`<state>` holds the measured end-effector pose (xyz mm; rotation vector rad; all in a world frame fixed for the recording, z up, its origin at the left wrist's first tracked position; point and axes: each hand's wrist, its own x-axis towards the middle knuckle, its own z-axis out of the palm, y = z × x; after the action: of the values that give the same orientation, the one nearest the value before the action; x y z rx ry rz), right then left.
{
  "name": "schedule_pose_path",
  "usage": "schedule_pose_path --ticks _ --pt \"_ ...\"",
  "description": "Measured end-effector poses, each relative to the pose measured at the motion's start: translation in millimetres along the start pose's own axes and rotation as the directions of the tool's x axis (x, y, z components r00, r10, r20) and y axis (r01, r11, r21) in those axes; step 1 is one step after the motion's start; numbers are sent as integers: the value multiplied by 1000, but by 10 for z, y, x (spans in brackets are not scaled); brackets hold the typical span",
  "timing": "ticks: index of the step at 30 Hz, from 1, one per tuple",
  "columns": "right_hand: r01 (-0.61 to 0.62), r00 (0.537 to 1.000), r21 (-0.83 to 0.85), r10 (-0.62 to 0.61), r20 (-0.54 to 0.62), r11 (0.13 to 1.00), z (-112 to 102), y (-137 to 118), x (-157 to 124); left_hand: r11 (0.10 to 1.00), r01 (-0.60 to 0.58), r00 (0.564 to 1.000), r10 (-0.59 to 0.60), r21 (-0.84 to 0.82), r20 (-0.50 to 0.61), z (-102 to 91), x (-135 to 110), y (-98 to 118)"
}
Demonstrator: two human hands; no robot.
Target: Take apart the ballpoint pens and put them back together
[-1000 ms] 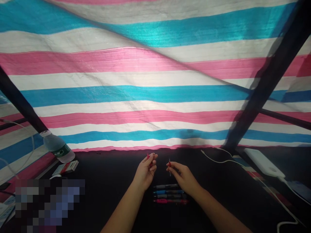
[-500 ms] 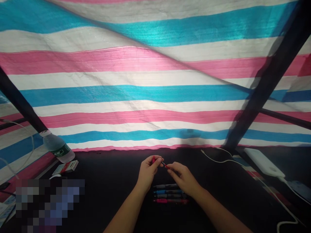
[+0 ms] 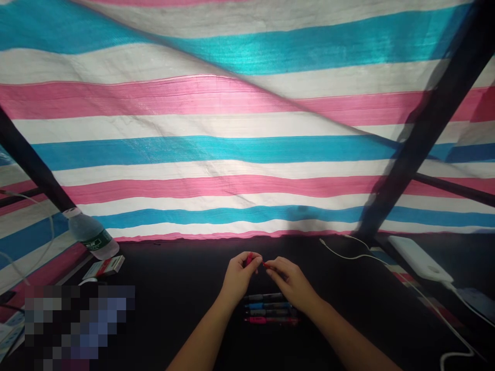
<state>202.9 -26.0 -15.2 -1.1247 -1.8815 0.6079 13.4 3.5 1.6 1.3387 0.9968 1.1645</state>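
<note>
My left hand [image 3: 236, 275] is closed around a red pen [image 3: 249, 258], whose pinkish-red part shows between thumb and fingers. Facing it, my right hand [image 3: 289, 278] pinches a small red end [image 3: 266, 265] with thumb and fingertips. Fingers hide much of the pen, and I cannot tell whether the two red parts are joined. Below the hands several pens lie side by side on the black tabletop [image 3: 174, 309]: a dark one [image 3: 263, 297], a blue one [image 3: 265, 305], another dark one [image 3: 263, 313] and a pinkish-red one [image 3: 256, 320].
At the left stand a plastic bottle [image 3: 93, 238] and a small box [image 3: 104, 267], with a blurred-out patch in front. A white power strip or adapter [image 3: 419, 257] and pale cables [image 3: 344, 256] lie at the right. Striped sheeting [image 3: 232, 149] hangs behind, between dark poles.
My left hand has moved slightly down and right, towards my right hand. The dark length of pen seen between the hands is now mostly out of sight.
</note>
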Motion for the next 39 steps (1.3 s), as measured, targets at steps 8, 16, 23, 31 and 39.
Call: schedule_pose_path --ticks 8,16,23,31,39 --pt "-6 1000 32 6 -12 999 -12 -24 6 993 -76 997 75 -86 -13 23 -3 -52" --pt "-18 999 25 18 -31 1000 -25 -20 9 951 -248 969 246 185 30 -55 -15 44" --pt "-12 999 33 14 -51 999 -30 -32 13 926 -288 957 284 245 52 -93 -7 67" --pt "-6 999 31 8 -42 1000 -37 -23 11 862 -368 930 349 349 117 -121 4 71" --pt "27 999 -111 -29 -22 993 -105 50 15 547 -479 873 377 687 309 -204 -39 121"
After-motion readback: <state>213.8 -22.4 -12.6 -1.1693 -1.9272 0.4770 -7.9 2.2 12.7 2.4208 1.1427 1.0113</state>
